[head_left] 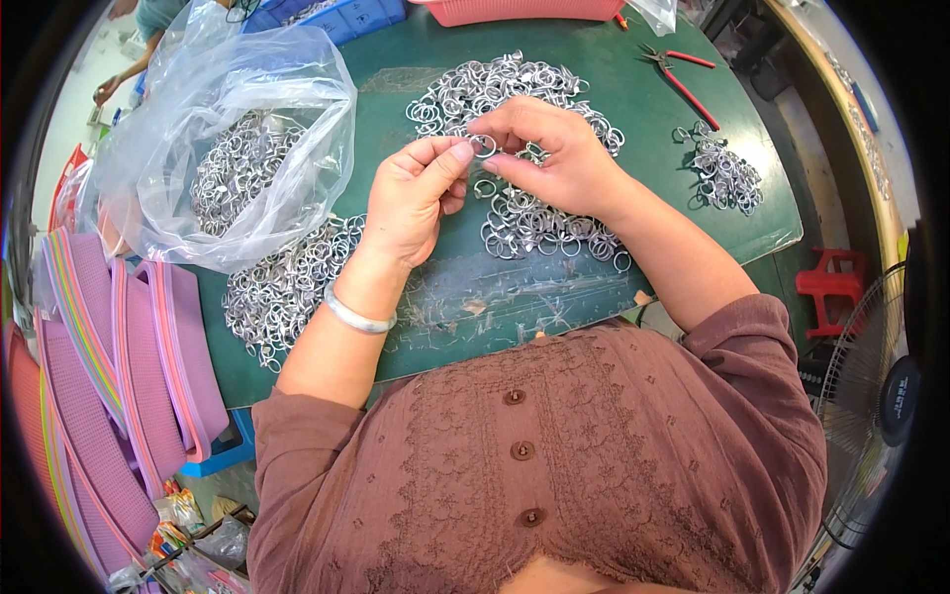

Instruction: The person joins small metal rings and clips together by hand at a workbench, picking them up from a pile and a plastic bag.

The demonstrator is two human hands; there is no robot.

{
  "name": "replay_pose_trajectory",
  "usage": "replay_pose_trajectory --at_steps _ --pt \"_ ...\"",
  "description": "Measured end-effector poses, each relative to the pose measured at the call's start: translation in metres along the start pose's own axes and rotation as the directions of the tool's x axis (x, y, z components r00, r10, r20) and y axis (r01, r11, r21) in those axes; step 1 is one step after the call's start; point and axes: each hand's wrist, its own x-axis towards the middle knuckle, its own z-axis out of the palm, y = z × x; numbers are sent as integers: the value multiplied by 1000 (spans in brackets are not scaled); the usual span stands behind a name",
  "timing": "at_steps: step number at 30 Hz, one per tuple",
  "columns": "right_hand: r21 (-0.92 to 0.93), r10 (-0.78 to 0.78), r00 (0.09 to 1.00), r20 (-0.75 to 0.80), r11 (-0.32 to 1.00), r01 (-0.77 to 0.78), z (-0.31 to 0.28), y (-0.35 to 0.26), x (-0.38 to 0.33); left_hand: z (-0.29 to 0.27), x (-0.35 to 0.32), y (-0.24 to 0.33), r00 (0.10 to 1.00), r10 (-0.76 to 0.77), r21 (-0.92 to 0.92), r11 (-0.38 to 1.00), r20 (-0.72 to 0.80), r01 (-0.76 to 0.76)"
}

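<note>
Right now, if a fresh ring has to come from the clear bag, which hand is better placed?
Left, probably. The left hand sits nearer the clear bag of rings on the person's left. The right hand would have to cross over. Both pinch one metal ring.

One clear plastic bag [237,109] of metal rings, four loose ring heaps [515,94] on the green worktop [396,69], one pair of red-handled pliers [683,79], one pink basket [524,10], one red stool [836,287], one fan [871,416].

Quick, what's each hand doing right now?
Left hand: fingers pinched shut on a small metal ring.
Right hand: fingers closed on the same ring from the other side.
</note>
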Motion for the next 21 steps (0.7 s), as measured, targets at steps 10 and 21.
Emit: replay_pose_trajectory --at_steps 10,21 --pt "19 54 998 -43 998 -54 -1 6 -1 -15 6 -1 989 -25 -182 982 146 51" --pt "13 44 997 -68 999 -44 0 6 0 -18 9 0 979 -41 -266 959 202 95"
